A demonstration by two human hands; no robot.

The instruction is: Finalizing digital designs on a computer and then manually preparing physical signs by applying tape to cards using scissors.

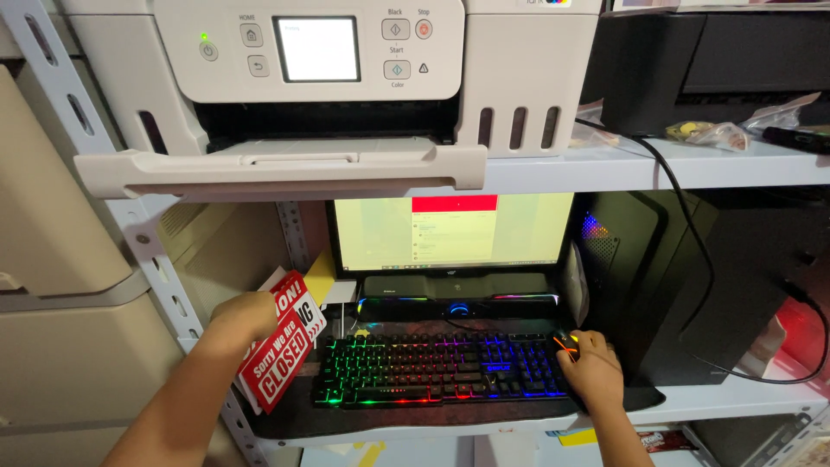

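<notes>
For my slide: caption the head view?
Right hand on mouse beside lit keyboard; left hand at red sign.

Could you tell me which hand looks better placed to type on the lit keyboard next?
Probably the left hand: it rests near the keyboard by the red sign, while the right hand covers the mouse.

Red/white sign [281,346]: flat rectangular card w/ white lettering, tilted on edge at the left end of the shelf, just beside the keyboard, left hand on its top edge. Mouse [566,340]: dark w/ orange glow, mostly hidden under right hand, just right of the keyboard.
</notes>
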